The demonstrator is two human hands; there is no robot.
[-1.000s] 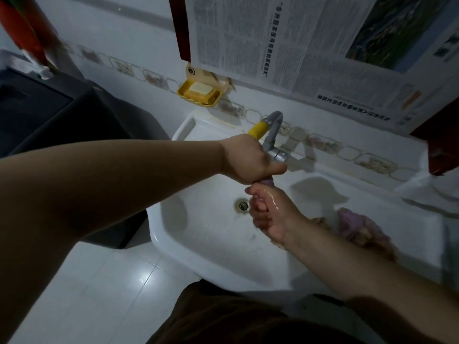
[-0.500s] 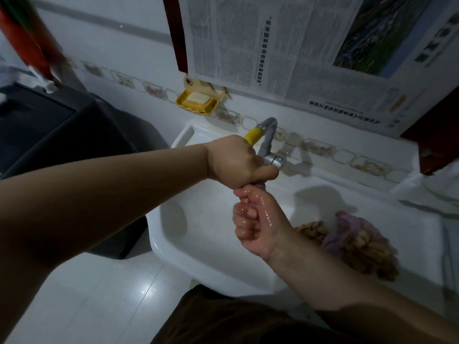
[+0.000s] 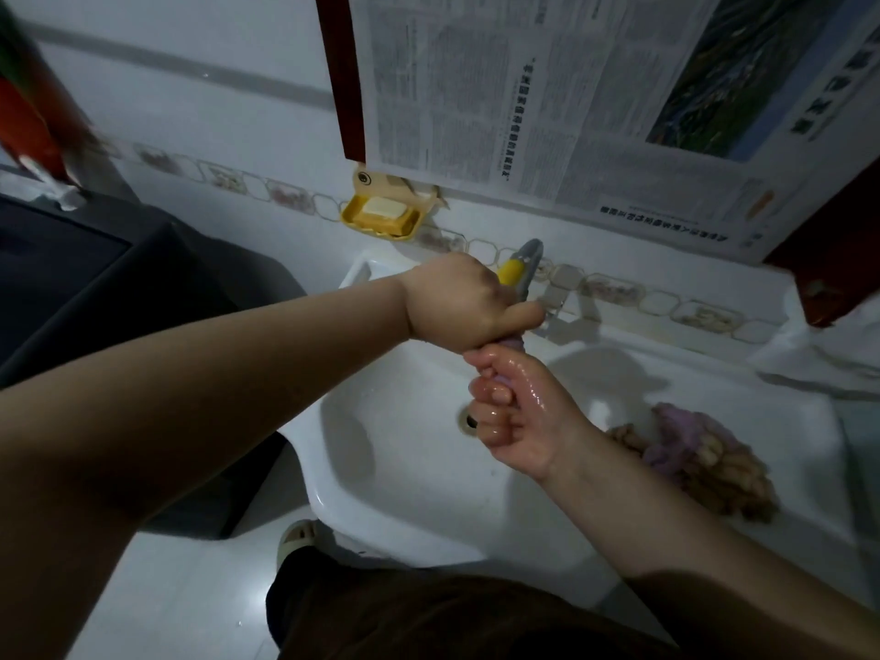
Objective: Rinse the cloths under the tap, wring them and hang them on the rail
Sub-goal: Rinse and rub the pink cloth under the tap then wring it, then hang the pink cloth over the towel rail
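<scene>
Cloth (image 3: 516, 344) mostly hidden inside left hand (image 3: 464, 304) and right hand (image 3: 512, 404).

1. The cloth (image 3: 516, 346) is almost wholly hidden inside the left hand (image 3: 464, 302) and right hand (image 3: 512, 407); only a purple sliver shows between them.
2. The tap (image 3: 526, 264) has its lower part covered by the left hand; whether water runs cannot be told.
3. The drain (image 3: 469, 421), below the tap, is half hidden by the right hand.
4. The newspaper (image 3: 547, 102), above the tap, is cut by the top and right edges; its print is too small to read.
5. The red thing (image 3: 28, 126), far left of the tap, is blurred and cut off.
</scene>
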